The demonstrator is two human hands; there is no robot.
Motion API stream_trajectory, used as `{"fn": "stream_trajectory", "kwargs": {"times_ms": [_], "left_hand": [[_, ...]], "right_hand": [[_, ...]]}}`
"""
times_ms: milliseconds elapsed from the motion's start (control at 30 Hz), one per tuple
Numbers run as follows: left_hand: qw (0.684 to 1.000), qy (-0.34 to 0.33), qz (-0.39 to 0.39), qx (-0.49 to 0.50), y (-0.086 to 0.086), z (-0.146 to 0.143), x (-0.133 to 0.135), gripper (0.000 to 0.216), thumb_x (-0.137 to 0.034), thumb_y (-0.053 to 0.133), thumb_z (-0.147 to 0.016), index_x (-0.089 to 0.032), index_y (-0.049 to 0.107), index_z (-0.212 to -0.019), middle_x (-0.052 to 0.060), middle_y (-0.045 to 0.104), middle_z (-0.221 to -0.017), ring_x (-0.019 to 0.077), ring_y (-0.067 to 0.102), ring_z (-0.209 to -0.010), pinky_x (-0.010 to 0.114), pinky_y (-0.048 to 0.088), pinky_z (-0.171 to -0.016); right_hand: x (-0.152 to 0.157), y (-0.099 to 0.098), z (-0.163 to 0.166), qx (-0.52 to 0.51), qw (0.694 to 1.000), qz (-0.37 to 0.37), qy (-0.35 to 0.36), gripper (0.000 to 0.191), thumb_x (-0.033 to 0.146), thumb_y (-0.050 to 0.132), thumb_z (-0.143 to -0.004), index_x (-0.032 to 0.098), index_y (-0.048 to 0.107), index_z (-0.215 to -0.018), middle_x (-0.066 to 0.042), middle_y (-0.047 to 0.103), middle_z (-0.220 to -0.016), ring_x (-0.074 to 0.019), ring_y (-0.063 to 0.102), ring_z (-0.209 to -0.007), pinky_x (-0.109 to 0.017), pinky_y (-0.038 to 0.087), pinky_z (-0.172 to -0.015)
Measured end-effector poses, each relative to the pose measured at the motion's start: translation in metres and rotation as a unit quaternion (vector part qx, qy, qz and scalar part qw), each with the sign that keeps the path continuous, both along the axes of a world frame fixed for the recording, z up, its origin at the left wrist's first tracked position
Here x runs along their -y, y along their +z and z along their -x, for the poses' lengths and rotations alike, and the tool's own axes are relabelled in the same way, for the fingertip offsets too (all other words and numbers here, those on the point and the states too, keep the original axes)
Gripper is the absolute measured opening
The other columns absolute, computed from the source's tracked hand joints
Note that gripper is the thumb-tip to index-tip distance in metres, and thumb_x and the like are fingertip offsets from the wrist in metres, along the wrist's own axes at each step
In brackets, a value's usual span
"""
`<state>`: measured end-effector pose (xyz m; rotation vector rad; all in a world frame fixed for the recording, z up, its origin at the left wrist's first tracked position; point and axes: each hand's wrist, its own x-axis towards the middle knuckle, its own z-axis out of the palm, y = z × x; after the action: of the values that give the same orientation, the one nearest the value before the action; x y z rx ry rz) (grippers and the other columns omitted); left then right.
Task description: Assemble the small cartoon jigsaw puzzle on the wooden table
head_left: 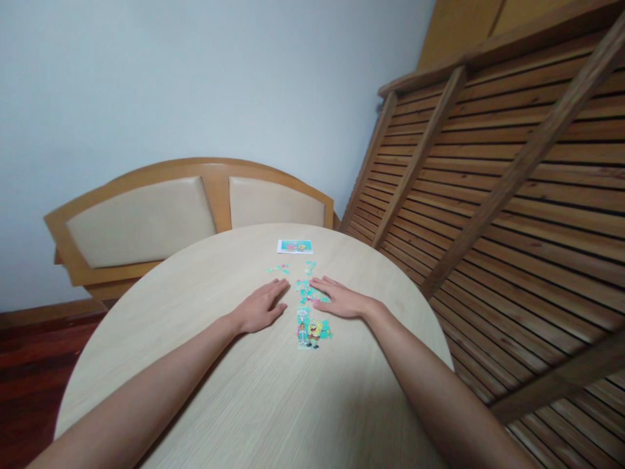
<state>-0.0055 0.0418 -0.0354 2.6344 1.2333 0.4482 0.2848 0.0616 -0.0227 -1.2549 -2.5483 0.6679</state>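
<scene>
On the round table lies a partly joined jigsaw puzzle [315, 329] with a yellow square cartoon figure and a pale figure beside it. Beyond it is a cluster of loose turquoise and pink puzzle pieces [303, 292]. My left hand [262, 306] rests on the table left of that cluster, fingers stretched forward, holding nothing. Flat at the cluster's right side lies my right hand [340, 299], its fingertips touching or just over some pieces; I cannot tell which. A few more pieces [279, 268] are scattered farther off, beside another small group [310, 267].
A small picture card [295, 247] with similar cartoon figures lies near the far edge of the pale wooden table [234, 404]. Behind stands a padded wooden headboard [141, 221] against the wall. A slatted wooden frame [488, 195] leans along the right side.
</scene>
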Motion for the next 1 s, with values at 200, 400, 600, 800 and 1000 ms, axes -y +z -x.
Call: {"fn": "stream_trajectory", "kwargs": {"times_ms": [200,400,600,800,1000], "left_hand": [[0.991,0.088,-0.072,0.065,-0.008,-0.002,-0.009,0.052,-0.043,0.052,-0.094,-0.010,0.053,-0.134,0.019,0.052,-0.142,0.0308,0.046,-0.136,0.047,0.038,-0.114],[0.987,0.063,-0.121,0.084,0.004,-0.010,0.000,0.026,-0.034,0.054,-0.095,-0.017,0.064,-0.112,0.012,0.066,-0.117,0.0278,0.060,-0.111,0.045,0.048,-0.099],[0.987,-0.099,-0.110,0.070,0.024,-0.017,0.025,0.024,-0.031,0.051,-0.096,-0.018,0.065,-0.111,0.011,0.068,-0.109,0.0247,0.061,-0.106,0.040,0.049,-0.096],[0.952,-0.297,-0.058,0.048,0.033,-0.025,0.053,0.039,-0.038,0.055,-0.095,-0.026,0.059,-0.131,0.009,0.062,-0.131,0.0246,0.059,-0.118,0.039,0.044,-0.105],[0.953,-0.297,-0.063,0.013,0.034,-0.026,0.054,0.039,-0.042,0.055,-0.095,-0.024,0.062,-0.129,0.011,0.061,-0.133,0.0272,0.058,-0.120,0.041,0.044,-0.107]], "right_hand": [[0.001,-0.004,0.010,0.031,0.999,-0.018,-0.025,0.067,0.059,0.032,-0.099,0.024,0.031,-0.156,-0.005,0.020,-0.164,-0.0319,0.007,-0.153,-0.053,0.011,-0.123],[0.000,-0.002,0.030,0.015,0.995,-0.097,-0.020,0.049,0.042,0.031,-0.104,0.032,0.039,-0.151,-0.002,0.028,-0.162,-0.0298,0.015,-0.152,-0.061,0.011,-0.119],[0.005,0.002,0.051,0.014,0.993,-0.109,0.043,0.045,0.039,0.034,-0.103,0.030,0.049,-0.145,-0.002,0.042,-0.155,-0.0298,0.021,-0.150,-0.057,0.019,-0.118],[0.009,0.005,0.032,-0.009,0.986,-0.162,0.044,0.033,0.034,0.047,-0.099,0.028,0.064,-0.128,-0.003,0.061,-0.139,-0.0295,0.036,-0.144,-0.053,0.030,-0.114],[0.005,0.012,0.006,0.009,0.983,-0.184,0.013,0.022,0.028,0.059,-0.093,0.025,0.072,-0.111,-0.005,0.070,-0.124,-0.0312,0.044,-0.138,-0.051,0.038,-0.110]]}}
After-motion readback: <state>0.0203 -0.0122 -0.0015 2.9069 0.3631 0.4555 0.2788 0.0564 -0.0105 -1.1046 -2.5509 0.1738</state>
